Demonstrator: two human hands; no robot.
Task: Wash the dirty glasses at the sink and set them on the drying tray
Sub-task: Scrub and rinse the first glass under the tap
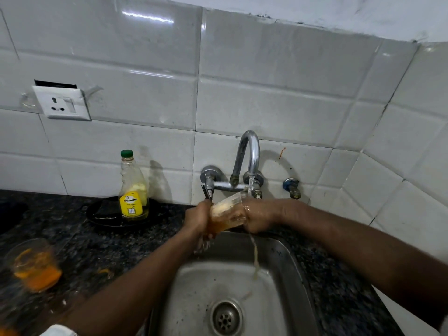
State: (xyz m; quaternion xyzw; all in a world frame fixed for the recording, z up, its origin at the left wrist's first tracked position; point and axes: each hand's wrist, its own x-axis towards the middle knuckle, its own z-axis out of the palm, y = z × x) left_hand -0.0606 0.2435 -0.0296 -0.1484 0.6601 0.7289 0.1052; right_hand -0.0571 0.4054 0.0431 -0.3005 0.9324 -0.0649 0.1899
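A clear glass (226, 213) with orange liquid in its base is tilted under the curved chrome faucet (248, 154), where water runs. My right hand (260, 215) grips the glass from the right. My left hand (196, 220) reaches up beside the glass's base, its fingers closed round the lower end of the left tap lever (206, 191). A murky stream falls from the glass into the steel sink (278, 282). A second dirty glass (34, 265) with orange residue stands on the dark counter at the far left, blurred.
A dish-soap bottle (133, 190) with a yellow label stands on a black plate (106, 218) left of the taps. The drain (226, 317) is at the sink's bottom. A wall socket (60, 103) sits on the tiles. A small blue valve (292, 186) sticks out right of the faucet.
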